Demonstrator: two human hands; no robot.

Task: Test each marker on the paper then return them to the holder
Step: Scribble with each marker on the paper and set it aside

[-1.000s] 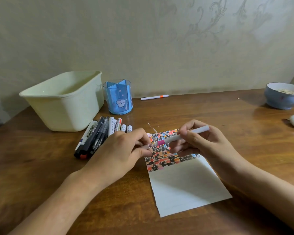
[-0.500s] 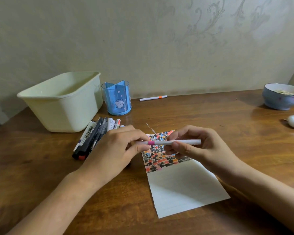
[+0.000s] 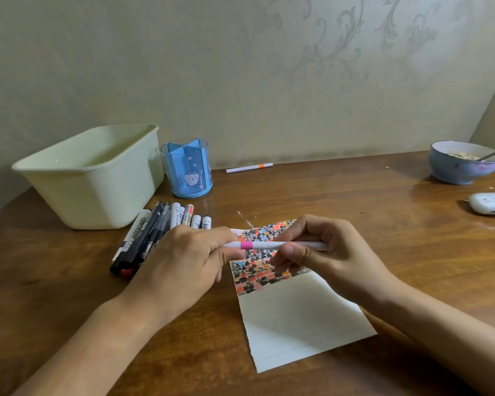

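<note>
A white marker with a pink band [image 3: 272, 245] lies level above the paper, held at both ends. My left hand [image 3: 189, 261] pinches its left end, the cap side. My right hand [image 3: 329, 252] grips the barrel on the right. The paper [image 3: 295, 315] lies on the table below, its top part filled with coloured and black test marks. The blue holder [image 3: 187, 170] with a cat picture stands at the back left, nothing visible in it. A pile of several markers [image 3: 155, 232] lies on the table in front of the holder, partly hidden by my left hand.
A pale green plastic tub [image 3: 92, 178] stands left of the holder. A white marker with an orange band [image 3: 249, 168] lies by the wall. At the far right are a blue bowl with a spoon [image 3: 465, 164] and a white earbud case [image 3: 490, 203].
The marker has swung from tilted up at the right to level. Both hands keep hold of it and have shifted slightly left over the paper.
</note>
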